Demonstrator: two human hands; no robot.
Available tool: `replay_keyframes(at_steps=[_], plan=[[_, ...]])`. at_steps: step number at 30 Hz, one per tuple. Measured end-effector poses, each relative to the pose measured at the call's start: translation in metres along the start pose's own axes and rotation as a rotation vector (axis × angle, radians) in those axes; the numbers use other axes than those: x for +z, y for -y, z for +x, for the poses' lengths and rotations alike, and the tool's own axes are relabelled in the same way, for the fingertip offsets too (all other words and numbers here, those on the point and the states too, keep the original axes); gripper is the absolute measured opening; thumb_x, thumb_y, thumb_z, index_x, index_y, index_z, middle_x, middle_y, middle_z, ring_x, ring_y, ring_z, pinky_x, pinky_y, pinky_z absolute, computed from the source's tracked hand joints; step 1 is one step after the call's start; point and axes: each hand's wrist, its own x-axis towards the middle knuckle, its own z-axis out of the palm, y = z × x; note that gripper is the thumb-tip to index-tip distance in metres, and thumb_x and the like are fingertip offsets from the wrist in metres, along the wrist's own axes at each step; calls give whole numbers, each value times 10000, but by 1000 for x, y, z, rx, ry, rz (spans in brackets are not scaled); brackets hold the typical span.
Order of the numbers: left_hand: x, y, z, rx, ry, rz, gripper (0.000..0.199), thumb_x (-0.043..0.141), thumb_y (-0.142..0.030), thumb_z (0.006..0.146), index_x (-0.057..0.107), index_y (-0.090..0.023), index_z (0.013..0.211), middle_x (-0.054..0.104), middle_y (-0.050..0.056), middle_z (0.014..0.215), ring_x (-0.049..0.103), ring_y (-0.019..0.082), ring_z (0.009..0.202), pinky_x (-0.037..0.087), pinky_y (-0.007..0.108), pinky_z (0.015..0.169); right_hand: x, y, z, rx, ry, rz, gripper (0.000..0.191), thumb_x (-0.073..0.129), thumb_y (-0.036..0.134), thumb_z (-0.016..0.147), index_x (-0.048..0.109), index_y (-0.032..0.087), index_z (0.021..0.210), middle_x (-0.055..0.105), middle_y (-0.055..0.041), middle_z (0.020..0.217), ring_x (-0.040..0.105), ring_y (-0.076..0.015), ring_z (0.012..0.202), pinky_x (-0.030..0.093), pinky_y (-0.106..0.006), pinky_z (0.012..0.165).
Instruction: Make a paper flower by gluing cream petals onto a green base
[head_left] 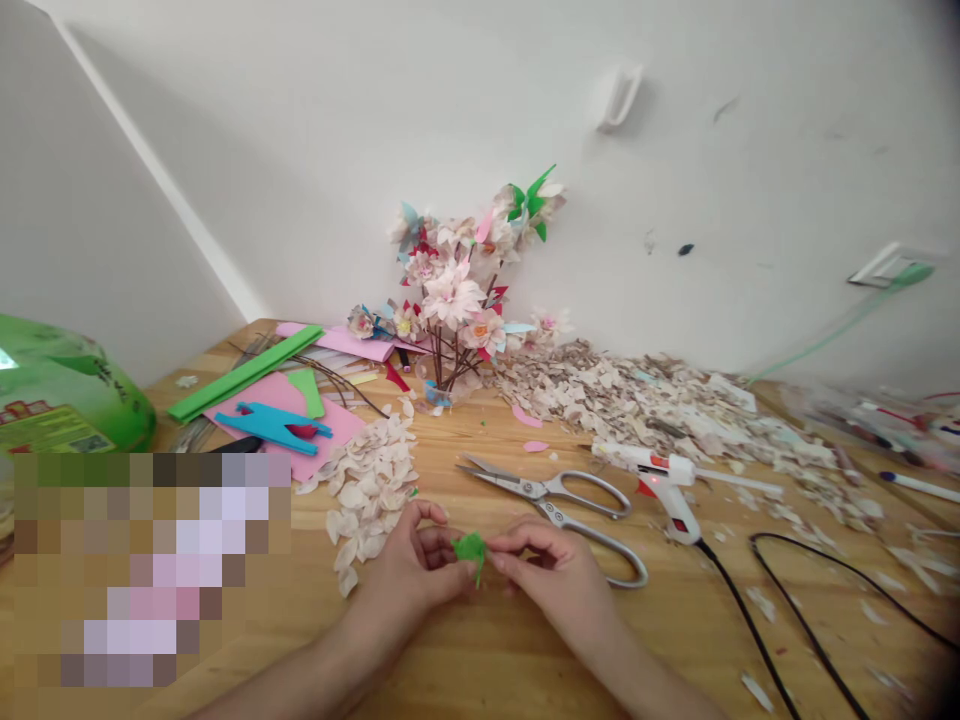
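Note:
Both hands meet low in the middle of the head view, above the wooden table (420, 660). My left hand (424, 560) pinches a small crumpled green piece, which looks like crepe paper (470, 547), between thumb and fingers. From the other side, my right hand (536, 560) has its thumb and fingertips closed on the right edge of the same green paper. Silver scissors (555, 490) lie just beyond my right hand, blades pointing left. White dried petals (367, 480) are spread beyond my left hand.
Handmade flowers on stems (454, 300) stand by the wall. A white glue gun (671, 490) with a black cord lies right. A heap of dry petals (660, 395) covers the back right. Green paper strips (247, 375), pink paper (330, 425) and a green package (75, 390) are left.

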Motion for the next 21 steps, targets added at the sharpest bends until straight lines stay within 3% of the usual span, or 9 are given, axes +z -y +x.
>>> replay_keyframes(at_steps=[6,13,21], plan=[[9,-3,-4,100,-24,70,482,698,-114,518,313,-224,786,578,-61,661,551,79,568,415,196,542,4,0,0,88,-24,76,124,726,274,521,667,174,564,585,16,578,517,-112,488,449,-233,433],[13,-5,-8,257,-88,301,377,622,-134,627,321,-227,834,517,-50,714,533,95,622,421,205,533,9,7,-3,222,-36,212,220,777,299,451,638,152,537,602,16,540,516,-108,478,450,-220,413],[9,-2,-9,238,-65,263,372,610,-129,652,313,-229,851,570,-61,650,550,83,572,404,181,516,9,10,-4,262,-20,267,214,787,281,436,651,149,536,607,19,530,508,-94,453,439,-207,408]])
